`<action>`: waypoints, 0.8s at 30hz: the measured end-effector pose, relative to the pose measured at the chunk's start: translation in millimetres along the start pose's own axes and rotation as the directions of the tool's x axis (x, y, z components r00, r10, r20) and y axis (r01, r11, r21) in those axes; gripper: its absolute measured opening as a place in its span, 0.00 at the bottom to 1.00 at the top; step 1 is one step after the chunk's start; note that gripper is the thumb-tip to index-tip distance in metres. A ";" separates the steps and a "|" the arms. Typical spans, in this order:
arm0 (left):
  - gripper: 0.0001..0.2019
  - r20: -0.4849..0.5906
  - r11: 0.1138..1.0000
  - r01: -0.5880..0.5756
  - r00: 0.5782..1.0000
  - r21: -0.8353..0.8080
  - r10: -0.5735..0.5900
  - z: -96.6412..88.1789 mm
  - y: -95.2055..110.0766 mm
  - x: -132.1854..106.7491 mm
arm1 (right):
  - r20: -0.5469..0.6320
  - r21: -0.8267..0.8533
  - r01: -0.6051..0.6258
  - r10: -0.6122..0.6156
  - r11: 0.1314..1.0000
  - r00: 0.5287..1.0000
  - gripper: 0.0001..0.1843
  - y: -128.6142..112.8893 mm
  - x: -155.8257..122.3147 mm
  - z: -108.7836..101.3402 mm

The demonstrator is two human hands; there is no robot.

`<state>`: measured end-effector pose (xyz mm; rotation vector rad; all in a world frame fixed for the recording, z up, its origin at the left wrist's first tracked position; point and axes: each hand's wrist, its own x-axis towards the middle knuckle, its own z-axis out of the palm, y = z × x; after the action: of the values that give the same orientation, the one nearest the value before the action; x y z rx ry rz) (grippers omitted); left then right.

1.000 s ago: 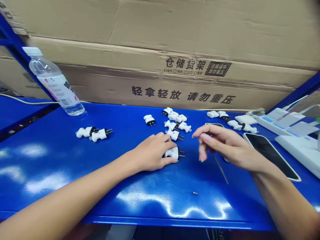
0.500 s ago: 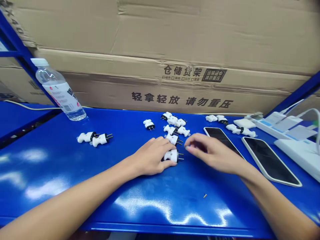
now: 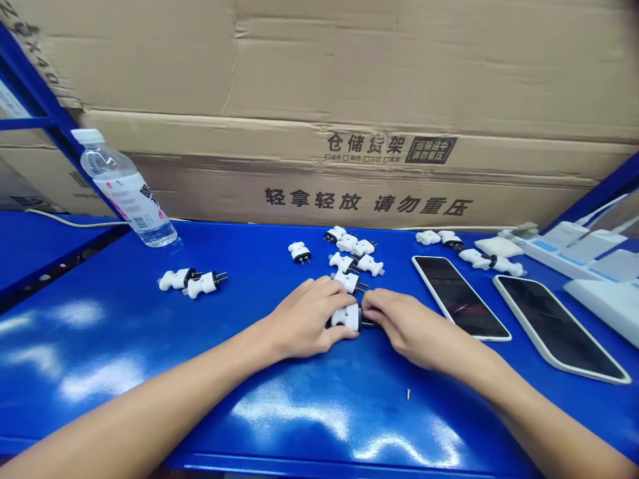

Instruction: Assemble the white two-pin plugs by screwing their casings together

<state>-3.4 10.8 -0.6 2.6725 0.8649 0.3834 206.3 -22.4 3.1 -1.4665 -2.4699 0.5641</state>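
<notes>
A white two-pin plug (image 3: 345, 318) with a black front lies on the blue table, pins to the right. Around its body my left hand (image 3: 312, 318) is closed, thumb on the near side and fingers on the far side. My right hand (image 3: 399, 322) has its thumb and fingers pinched at the plug's pin end, partly covering the pins; whether it grips them or something small, I cannot make out. Just behind lies another white plug (image 3: 347, 282), close to my left fingers. A small brass screw (image 3: 408, 394) rests nearer the front edge.
Several more white plugs (image 3: 344, 262) are grouped behind my hands, with a pair (image 3: 204, 284) at the left. Two phones (image 3: 462, 296) lie to the right, near a white power strip (image 3: 554, 249). A water bottle (image 3: 134, 193) stands back left, before cardboard boxes (image 3: 299, 166).
My right hand has moved left onto the plug's pin end and its fingers have closed. My left hand keeps its hold on the plug. The view has shifted slightly.
</notes>
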 end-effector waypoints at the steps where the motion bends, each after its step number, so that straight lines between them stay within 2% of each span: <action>1: 0.16 -0.003 1.000 0.002 1.000 -0.003 -0.003 1.2 0.2 0.1 | 0.001 0.001 -0.001 0.001 1.000 1.000 0.12 0.5 0.3 0.7; 7: 0.17 -0.041 0.999 -0.010 0.999 -0.037 0.009 5.0 2.7 -1.3 | 0.018 0.011 -0.011 0.011 1.000 1.000 0.13 1.6 1.4 3.3; 10: 0.19 -0.041 0.998 -0.016 0.999 -0.066 0.013 -2.5 1.5 -1.7 | 0.021 0.015 -0.009 0.008 1.000 1.000 0.12 1.8 1.7 2.3; 13: 0.20 0.008 0.995 0.046 0.999 -0.084 -0.045 -15.3 -5.0 -1.1 | 0.020 0.009 -0.030 0.030 1.000 0.999 0.13 3.4 1.3 0.1; 19: 0.18 0.091 0.972 0.216 0.970 0.095 -0.224 -33.5 -26.1 -5.3 | 0.006 0.020 -0.081 0.081 0.997 0.997 0.13 9.8 -4.9 -9.3; 24: 0.21 0.157 0.949 0.249 0.947 0.196 -0.281 -42.5 -28.1 -11.4 | -0.128 0.087 -0.165 0.175 0.983 0.976 0.21 17.7 -11.6 -23.8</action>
<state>-41.4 34.2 26.4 2.6394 1.2291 -0.0035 234.7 -19.9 17.2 -1.6391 -2.2110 0.5628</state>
